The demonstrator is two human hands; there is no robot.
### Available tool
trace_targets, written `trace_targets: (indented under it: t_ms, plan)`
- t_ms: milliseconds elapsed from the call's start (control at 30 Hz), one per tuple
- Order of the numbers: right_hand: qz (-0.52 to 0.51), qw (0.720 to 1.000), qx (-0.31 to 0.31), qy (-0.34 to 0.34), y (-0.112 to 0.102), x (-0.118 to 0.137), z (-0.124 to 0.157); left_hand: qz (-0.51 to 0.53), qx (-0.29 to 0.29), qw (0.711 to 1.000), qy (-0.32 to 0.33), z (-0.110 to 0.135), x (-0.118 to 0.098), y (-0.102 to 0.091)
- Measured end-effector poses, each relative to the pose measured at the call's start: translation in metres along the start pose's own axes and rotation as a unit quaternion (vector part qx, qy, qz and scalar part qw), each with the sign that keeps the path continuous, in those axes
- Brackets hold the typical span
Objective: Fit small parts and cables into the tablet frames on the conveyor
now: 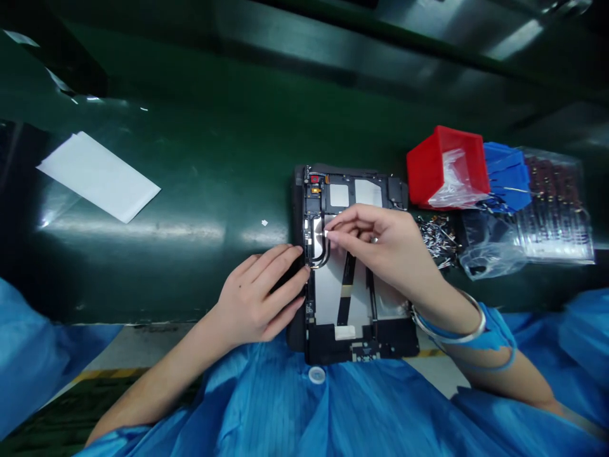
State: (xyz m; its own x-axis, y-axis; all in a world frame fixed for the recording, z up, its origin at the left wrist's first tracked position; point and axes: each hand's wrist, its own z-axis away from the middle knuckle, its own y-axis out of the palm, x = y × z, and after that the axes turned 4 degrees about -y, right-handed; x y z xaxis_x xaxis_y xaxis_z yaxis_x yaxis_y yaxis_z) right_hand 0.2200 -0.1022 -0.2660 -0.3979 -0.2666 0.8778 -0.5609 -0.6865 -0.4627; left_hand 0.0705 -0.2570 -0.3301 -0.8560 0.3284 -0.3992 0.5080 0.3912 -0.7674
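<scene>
An opened tablet-like device (pixel 328 304) lies in front of me, its inside facing up, with a black frame, silvery panels and dark flat ribbon cables (pixel 346 292). Along its left edge rests my left hand (pixel 266 292), fingers stretched out and fingertips touching the frame. Thin black cables (pixel 324 206) curve down the left side of the device towards those fingertips. My right hand (pixel 380 244) is over the upper middle, thumb and forefinger pinched at a tiny white piece (pixel 326 233) beside the cables. Whether the pinch also takes in a cable, I cannot tell.
Right of the device stand a red bin (pixel 423 168) with clear plastic bags and a blue bin (pixel 509 174). Small metal parts (pixel 436 241) lie heaped before them, near clear plastic trays (pixel 554 209). White paper (pixel 99 176) lies left on the green bench (pixel 214 158).
</scene>
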Motion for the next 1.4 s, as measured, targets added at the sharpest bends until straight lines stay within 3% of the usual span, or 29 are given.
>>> trace_targets:
  t_ms: [367,733,900,1100,1400]
  plan:
    - [0.055,0.997,0.059,0.011,-0.012,-0.001,-0.016,-0.006,0.02,0.999,0.043,-0.006,0.003,0.003]
    - [0.13,0.99,0.046,-0.024,-0.011,0.001,-0.016,0.014,0.065,0.995,0.072,-0.014,0.01,-0.001]
    - [0.142,0.988,0.052,-0.034,-0.009,-0.002,-0.016,0.074,0.101,0.989,0.077,-0.019,0.013,-0.004]
    - [0.14,0.989,0.022,-0.039,-0.009,-0.003,-0.015,0.068,0.093,0.99,0.08,-0.023,0.013,-0.004]
    - [0.112,0.994,0.01,0.006,-0.012,-0.002,-0.021,0.001,0.084,0.993,0.083,-0.033,0.016,-0.002]
